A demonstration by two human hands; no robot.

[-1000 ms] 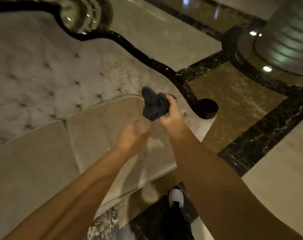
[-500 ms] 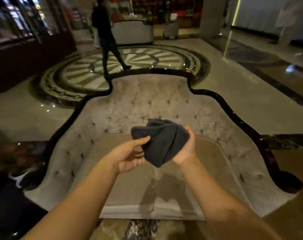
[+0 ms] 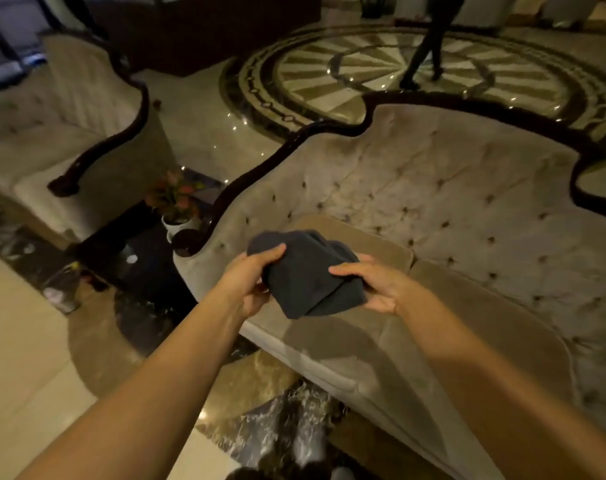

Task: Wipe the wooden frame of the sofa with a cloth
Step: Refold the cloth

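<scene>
just above the sofa (image 3: 433, 209) seat, dark cloth (image 3: 306, 275) bunched between gripping left hand (image 3: 247, 284) and right hand (image 3: 381, 289)

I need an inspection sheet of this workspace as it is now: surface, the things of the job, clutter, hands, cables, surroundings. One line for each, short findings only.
Surface: polished marble floor with dark veined bands; glossy, with light reflections.
Job's things: dark cloth, bunched, held above the seat cushion; tufted sofa with dark wooden frame along its curved top edge. Cloth is not touching the frame.
Clutter: potted plant on a dark side table left of the sofa; small unclear items on the floor nearby.
Hands: left hand and right hand both grip the cloth.
Cables: nothing seen.
Surroundings: second sofa at left; round floor medallion behind; a person's legs on it.
</scene>
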